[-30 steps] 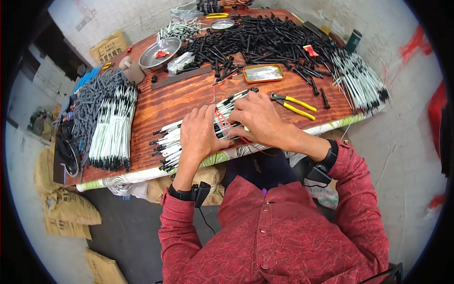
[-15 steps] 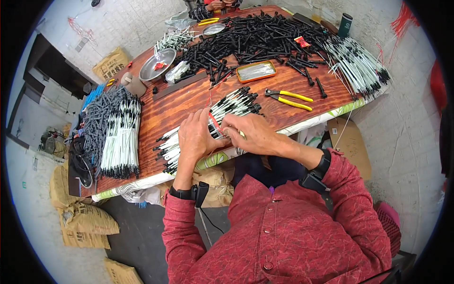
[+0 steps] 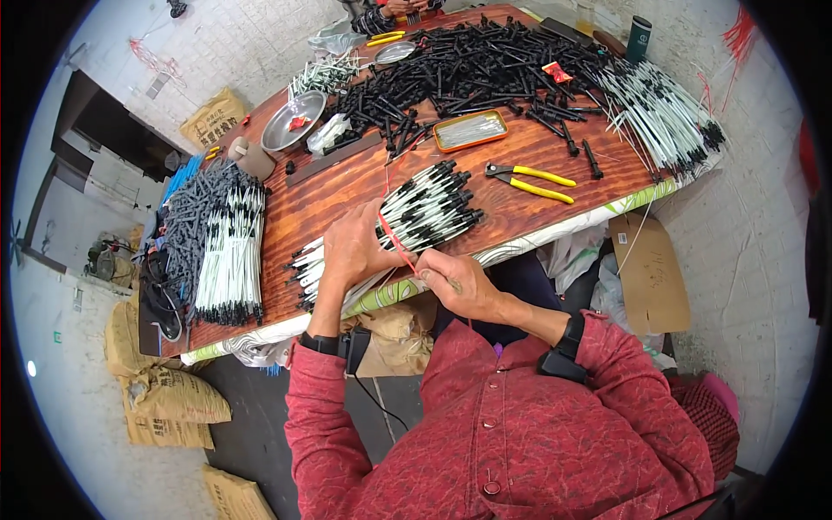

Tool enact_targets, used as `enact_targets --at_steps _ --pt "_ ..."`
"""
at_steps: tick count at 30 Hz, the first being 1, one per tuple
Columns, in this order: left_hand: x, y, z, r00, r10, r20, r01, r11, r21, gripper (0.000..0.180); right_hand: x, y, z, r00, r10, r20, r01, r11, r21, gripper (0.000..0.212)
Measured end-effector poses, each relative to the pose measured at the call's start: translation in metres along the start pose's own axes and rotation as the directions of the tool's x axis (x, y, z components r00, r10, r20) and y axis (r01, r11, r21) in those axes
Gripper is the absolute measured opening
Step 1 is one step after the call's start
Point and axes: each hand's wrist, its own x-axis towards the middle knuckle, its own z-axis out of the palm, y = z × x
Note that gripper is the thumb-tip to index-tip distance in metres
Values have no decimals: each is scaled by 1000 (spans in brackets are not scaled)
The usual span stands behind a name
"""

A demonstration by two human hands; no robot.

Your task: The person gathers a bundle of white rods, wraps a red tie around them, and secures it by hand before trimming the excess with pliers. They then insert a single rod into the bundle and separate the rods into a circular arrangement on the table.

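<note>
Right hand point(image 3: 459, 284) now farther back; yellow-handled pliers point(image 3: 539, 190) beside bundle point(image 3: 431, 204); tin point(image 3: 475, 144) beyond

Head view: single wide fisheye, left unit of a side-by-side pair, worn on the head. Aim: steeply down and forward; picture upright, unmirrored. Range: close above the wearer's own red shirt point(image 3: 529, 433), which fills the lower middle; tabletop point(image 3: 308, 208) next, across the upper half, its far end reduced in size. Near picture centre, slightly high: bundle of pale rods point(image 3: 425, 208). Margins: floor point(image 3: 260, 429) lower left, walls point(image 3: 754, 269) both sides; straight edges bowed, corners black.
</note>
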Motion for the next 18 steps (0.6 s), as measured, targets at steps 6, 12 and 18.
enact_targets --at_steps 6,12,18 --pt "23 -10 -19 960 -68 273 88 994 -61 92 6 39 13 950 291 113 -312 875 370 15" --pt "52 -31 -30 871 -33 490 183 948 -261 86 25 49 26 888 440 134 -455 799 392 16" --pt "59 -43 -30 856 63 513 226 846 -482 83 61 49 17 659 652 376 -745 635 203 18"
